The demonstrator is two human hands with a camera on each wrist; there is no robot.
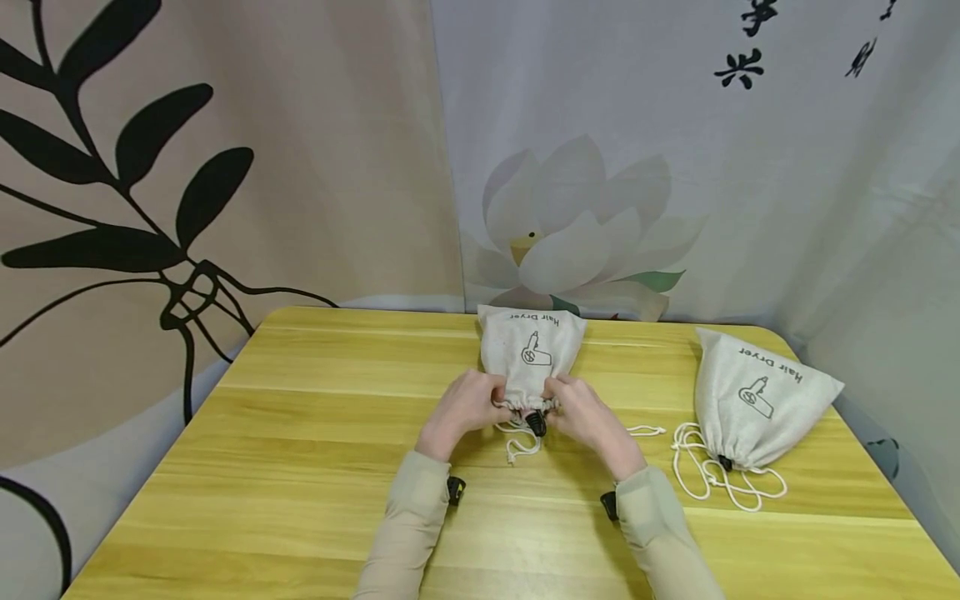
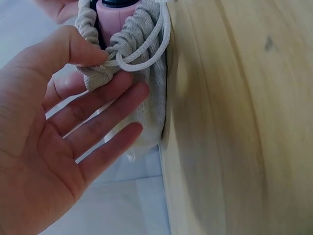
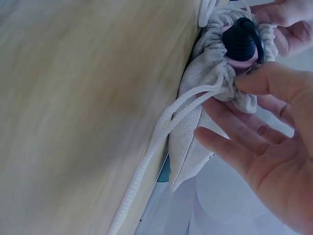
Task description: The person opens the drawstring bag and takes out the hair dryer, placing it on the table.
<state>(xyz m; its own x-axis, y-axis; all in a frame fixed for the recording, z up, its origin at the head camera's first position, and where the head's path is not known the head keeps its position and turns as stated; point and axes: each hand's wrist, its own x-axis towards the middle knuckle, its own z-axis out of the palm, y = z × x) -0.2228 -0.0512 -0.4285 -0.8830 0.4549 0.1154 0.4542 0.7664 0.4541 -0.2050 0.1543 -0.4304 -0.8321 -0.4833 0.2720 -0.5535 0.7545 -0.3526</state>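
Observation:
A light-coloured cloth drawstring bag [image 1: 525,354], printed "Hair Dryer", lies in the middle of the table, its gathered mouth facing me. At the left of that mouth, my left hand [image 1: 467,410] pinches the cloth between thumb and forefinger; its other fingers are spread in the left wrist view. My right hand [image 1: 588,415] pinches the opposite side of the rim. Between them, a pink handle end [image 2: 115,22] with a black ribbed cord sleeve [image 3: 240,41] shows in the opening. White drawstrings [image 3: 151,134] hang from both sides. The rest of the pink item is hidden inside.
A second "Hair Dryer" drawstring bag [image 1: 757,400] lies at the right of the wooden table [image 1: 300,467], its white cords [image 1: 697,475] loose in front and a black tip at its mouth. A printed curtain [image 1: 360,167] hangs behind the table's far edge.

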